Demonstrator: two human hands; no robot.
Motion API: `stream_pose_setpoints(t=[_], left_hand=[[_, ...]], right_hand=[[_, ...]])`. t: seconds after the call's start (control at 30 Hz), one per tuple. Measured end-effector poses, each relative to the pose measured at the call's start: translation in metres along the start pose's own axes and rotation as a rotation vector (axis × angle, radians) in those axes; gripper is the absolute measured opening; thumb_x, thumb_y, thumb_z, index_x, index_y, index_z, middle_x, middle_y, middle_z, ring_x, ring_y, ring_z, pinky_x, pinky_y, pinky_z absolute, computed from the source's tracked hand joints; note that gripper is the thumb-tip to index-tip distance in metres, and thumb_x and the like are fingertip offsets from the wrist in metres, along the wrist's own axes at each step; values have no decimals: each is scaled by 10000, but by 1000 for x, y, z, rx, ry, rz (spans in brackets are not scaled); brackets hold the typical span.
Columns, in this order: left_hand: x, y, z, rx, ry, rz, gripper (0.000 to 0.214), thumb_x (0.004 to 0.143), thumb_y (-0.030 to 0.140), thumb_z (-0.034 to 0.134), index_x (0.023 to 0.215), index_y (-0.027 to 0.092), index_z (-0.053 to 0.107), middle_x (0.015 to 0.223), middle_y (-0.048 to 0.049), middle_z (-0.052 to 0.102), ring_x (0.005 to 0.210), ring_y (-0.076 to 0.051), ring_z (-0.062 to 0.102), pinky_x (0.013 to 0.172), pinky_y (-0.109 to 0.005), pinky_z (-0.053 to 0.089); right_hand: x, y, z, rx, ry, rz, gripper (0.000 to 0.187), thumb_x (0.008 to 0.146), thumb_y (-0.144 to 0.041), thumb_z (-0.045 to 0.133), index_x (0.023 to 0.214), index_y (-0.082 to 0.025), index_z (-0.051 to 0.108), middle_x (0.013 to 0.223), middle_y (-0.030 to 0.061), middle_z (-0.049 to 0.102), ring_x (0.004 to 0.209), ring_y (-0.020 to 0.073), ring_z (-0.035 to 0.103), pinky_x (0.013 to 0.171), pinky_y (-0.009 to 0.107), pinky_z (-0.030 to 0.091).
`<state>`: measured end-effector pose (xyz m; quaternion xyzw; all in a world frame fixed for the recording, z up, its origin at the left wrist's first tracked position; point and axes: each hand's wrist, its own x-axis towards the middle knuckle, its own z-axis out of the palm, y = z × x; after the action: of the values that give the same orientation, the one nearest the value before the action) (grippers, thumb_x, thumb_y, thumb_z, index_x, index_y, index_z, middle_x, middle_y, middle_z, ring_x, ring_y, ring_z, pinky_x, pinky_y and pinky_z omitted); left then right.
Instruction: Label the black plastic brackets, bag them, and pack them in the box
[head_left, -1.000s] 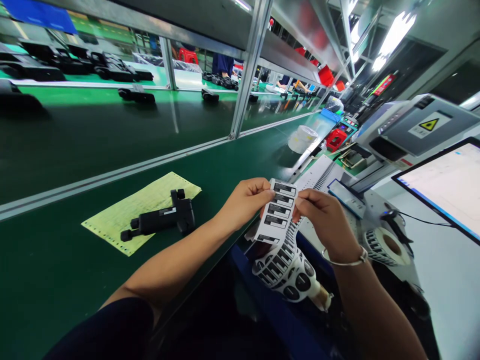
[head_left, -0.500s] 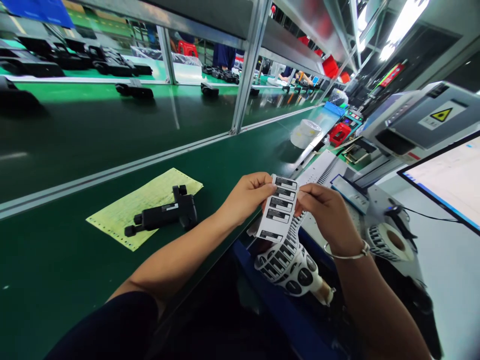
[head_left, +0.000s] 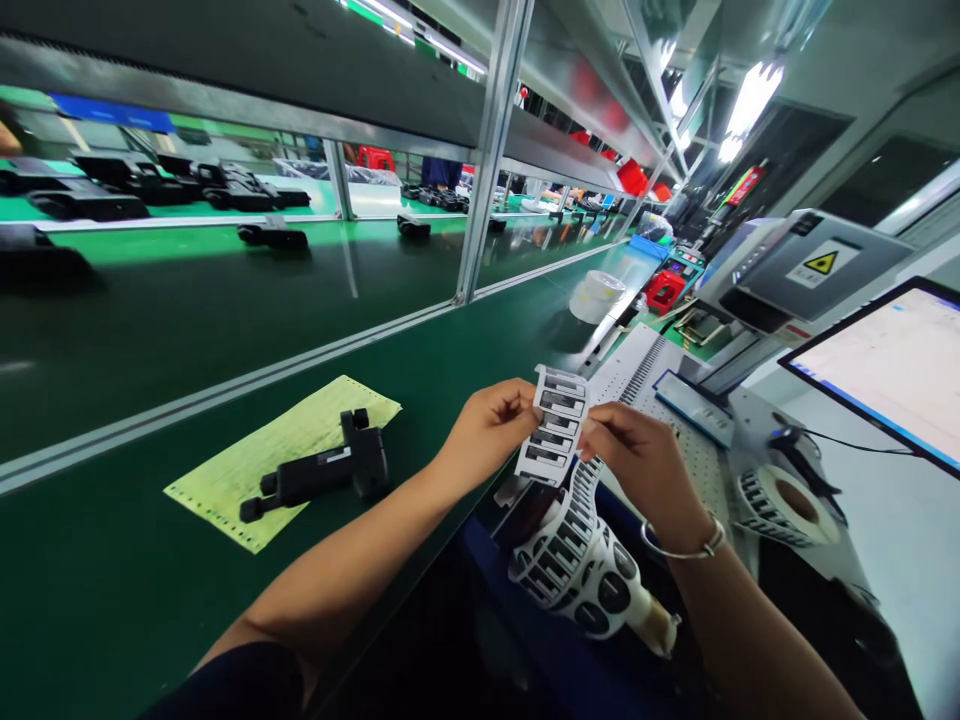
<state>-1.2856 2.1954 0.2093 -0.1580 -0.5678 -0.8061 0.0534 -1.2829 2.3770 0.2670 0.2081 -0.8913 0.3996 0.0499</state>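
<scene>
Between my hands stretches a white strip of labels [head_left: 559, 425] printed with black rectangles. My left hand [head_left: 499, 425] pinches its left edge with thumb and fingers. My right hand [head_left: 634, 450] grips the right edge, a bracelet on that wrist. From the strip the band runs down to a label roll [head_left: 559, 560] below my hands, beside a roll of round black labels [head_left: 611, 590] on the same rod. Left of my left arm, a black handheld device [head_left: 322, 465] with a small white label lies partly on a yellow printed sheet [head_left: 285, 450] on the green bench.
A metal post [head_left: 487, 150] rises at the bench's back rail, with black devices [head_left: 274, 232] on the line behind. To the right are a perforated plate [head_left: 675, 400], a grey machine with a warning sign [head_left: 817, 265], a monitor [head_left: 892, 370] and another label roll [head_left: 787, 505].
The view has tilted up, so most things sit lower in the picture. The label strip's top end now curls back, and both hands have slid along it while keeping hold.
</scene>
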Motion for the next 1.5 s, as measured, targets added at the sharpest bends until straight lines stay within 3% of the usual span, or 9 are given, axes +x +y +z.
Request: stream_pose_setpoints(t=[0.13, 0.23, 0.33, 0.4, 0.63, 0.9, 1.07, 1.33, 1.5], left_hand=[[0, 1, -2, 89, -21, 27, 167, 826, 316, 610, 782, 155, 601, 669, 21, 559, 614, -111, 500, 616, -237, 401], [-3, 4, -3, 262, -144, 24, 133, 846, 261, 556, 759, 163, 583, 659, 28, 544, 606, -107, 481, 600, -231, 378], [-6, 8, 0, 544, -279, 47, 114, 816, 151, 516, 740, 164, 600, 678, 24, 575, 633, -110, 497, 615, -232, 369], [-7, 9, 2, 720, -277, 76, 135, 799, 107, 513, 757, 165, 627, 714, 16, 610, 663, -116, 527, 630, -236, 368], [-7, 3, 7, 992, -261, 108, 166, 836, 110, 528, 822, 183, 677, 801, -2, 681, 730, -140, 607, 639, -242, 383], [-5, 3, 7, 1119, -351, 67, 205, 896, 187, 497, 792, 165, 673, 802, -34, 690, 747, -165, 618, 633, -258, 376], [-5, 3, 6, 987, -368, 93, 174, 849, 166, 513, 725, 161, 635, 710, -2, 614, 666, -129, 539, 601, -247, 323], [-2, 4, 1, 414, -439, -38, 170, 822, 215, 497, 691, 150, 585, 635, 35, 491, 585, -86, 423, 562, -214, 324], [1, 5, -1, 375, -362, -67, 212, 845, 293, 503, 687, 159, 550, 638, 38, 468, 580, -86, 401, 546, -209, 323]], right_hand=[[-4, -2, -9, -143, 124, -128, 142, 876, -218, 559, 788, -224, 670, 670, -40, 673, 605, 105, 627, 587, 236, 475], [-4, -5, -15, -332, 253, -389, 133, 903, -239, 558, 955, -208, 677, 857, 22, 724, 783, 150, 675, 725, 293, 530], [-2, -3, -13, -530, 51, -584, 277, 914, -269, 566, 1170, -186, 630, 1168, 88, 702, 1147, 235, 622, 1013, 439, 468], [0, 2, -7, -612, -69, -568, 244, 924, -247, 551, 1147, -193, 634, 1182, 73, 702, 1212, 247, 590, 1124, 504, 354], [-1, 15, 1, -670, -219, -391, 125, 899, -174, 550, 823, -207, 644, 775, -22, 682, 753, 149, 624, 1101, 440, 340], [0, 18, 7, -730, -144, -549, 215, 866, -135, 526, 666, -201, 570, 617, -31, 587, 624, 130, 518, 1014, 342, 378], [1, 17, 5, -729, -167, -610, 205, 857, -130, 518, 671, -205, 559, 623, -32, 575, 645, 136, 520, 1047, 358, 361], [-6, 22, 4, -643, -65, -688, 229, 856, -127, 521, 653, -216, 578, 654, -31, 626, 674, 132, 575, 1056, 337, 377], [-8, 23, 3, -595, 31, -643, 195, 936, -203, 507, 794, -223, 640, 751, -21, 696, 763, 143, 642, 1077, 370, 366]])
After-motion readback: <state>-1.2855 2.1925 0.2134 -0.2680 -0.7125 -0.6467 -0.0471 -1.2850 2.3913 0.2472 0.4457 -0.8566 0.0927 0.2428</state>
